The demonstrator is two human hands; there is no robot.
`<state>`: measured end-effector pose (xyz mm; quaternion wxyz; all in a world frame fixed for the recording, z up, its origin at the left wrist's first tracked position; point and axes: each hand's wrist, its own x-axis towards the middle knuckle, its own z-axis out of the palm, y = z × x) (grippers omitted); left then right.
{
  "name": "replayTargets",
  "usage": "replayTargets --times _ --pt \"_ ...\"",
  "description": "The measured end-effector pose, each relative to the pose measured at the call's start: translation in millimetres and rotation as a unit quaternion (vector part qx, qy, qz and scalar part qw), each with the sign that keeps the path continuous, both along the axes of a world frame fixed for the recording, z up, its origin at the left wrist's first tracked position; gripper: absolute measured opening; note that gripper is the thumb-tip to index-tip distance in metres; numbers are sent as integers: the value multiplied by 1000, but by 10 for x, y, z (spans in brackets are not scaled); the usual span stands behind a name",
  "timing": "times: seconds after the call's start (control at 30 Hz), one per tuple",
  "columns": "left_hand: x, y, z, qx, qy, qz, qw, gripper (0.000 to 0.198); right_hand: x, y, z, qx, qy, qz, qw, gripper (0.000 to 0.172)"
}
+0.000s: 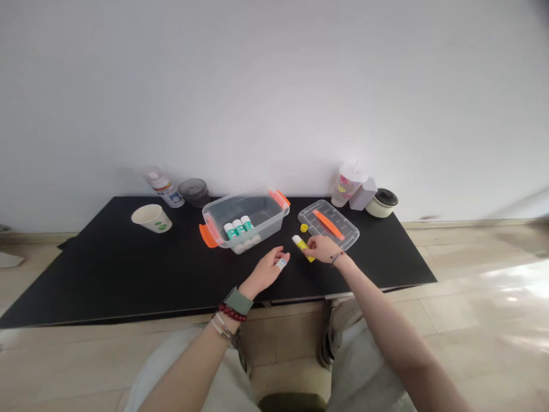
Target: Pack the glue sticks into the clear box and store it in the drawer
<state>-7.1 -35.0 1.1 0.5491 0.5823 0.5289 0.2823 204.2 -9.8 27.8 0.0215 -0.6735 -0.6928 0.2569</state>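
Yellow glue stick sits uncapped in the right hand, its yellow cap lying on the worktop just beside the clear lid. Three green-labelled glue sticks stand in the clear orange-handled box. The open left hand hovers apart, near the stick's white end.

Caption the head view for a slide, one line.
Right hand holds an uncapped yellow glue stick over a black table, left hand close by.
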Motion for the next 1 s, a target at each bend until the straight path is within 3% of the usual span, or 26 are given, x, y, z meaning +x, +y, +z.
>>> replayTargets --times 0.1,0.27,0.33,0.4,0.47,0.63,0.77,1.0 --pt "58 10 37 -70 -118 4 991 54 -89 -73 50 8 164 63 984 25" --pt "83 58 84 -44 -173 21 984 59 -155 -69 86 -65 296 83 949 32" --pt "88 73 71 -22 -173 31 984 60 -112 14 50 -41 262 62 962 33" --pt "93 77 54 -6 -174 35 984 56 -58 123 -24 54 159 16 986 28" --pt "92 68 45 2 -164 35 986 52 -24 229 -125 142 31 -7 989 29" --pt "50 58 53 15 -100 27 994 44 -51 392 -384 174 -140 52 973 46" --pt "6 97 46 45 -81 25 995 40 -76 435 -506 152 -168 69 972 39" --pt "-17 133 38 89 -45 21 995 38 -35 469 -517 127 -52 -5 990 32"
